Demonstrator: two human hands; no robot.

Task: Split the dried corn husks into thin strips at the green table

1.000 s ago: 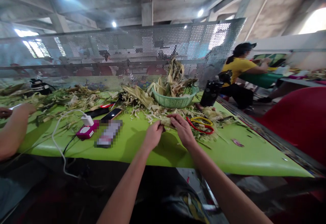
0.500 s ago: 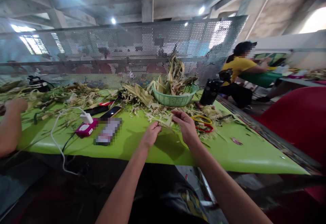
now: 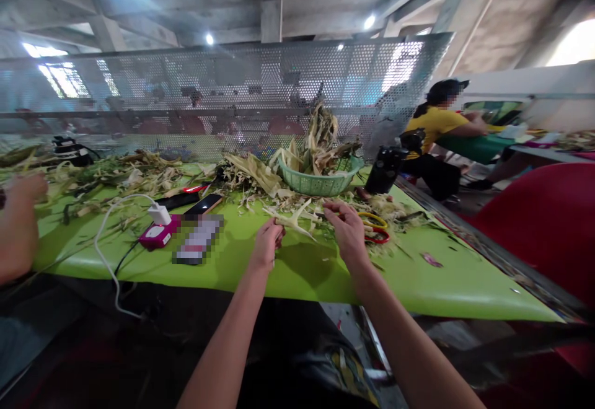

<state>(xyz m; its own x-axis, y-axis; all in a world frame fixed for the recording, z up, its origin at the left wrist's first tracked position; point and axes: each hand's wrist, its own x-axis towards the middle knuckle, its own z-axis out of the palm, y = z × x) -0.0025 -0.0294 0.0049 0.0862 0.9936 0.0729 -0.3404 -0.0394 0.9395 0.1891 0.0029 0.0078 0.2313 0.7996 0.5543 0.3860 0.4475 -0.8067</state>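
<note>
My left hand [image 3: 267,245] is closed in a pinch on a pale strip of corn husk [image 3: 294,218] above the green table [image 3: 307,272]. My right hand [image 3: 348,229] is curled with its fingertips on the other end of the husk pieces, next to red and yellow scissors [image 3: 374,226]. Loose husks lie scattered in front of both hands. A green basket [image 3: 320,183] heaped with husks stands just beyond them.
A pink charger block [image 3: 155,235] with a white cable, phones [image 3: 204,206] and a blurred item lie to the left. Another person's arm [image 3: 18,223] rests at the far left. A black bottle [image 3: 383,170] stands at the right; a person in yellow [image 3: 439,127] sits beyond. A perforated metal screen backs the table.
My hands have moved apart, pulling the husk piece into strips; the left hand drew back left and the right hand shifted right toward the scissors.
</note>
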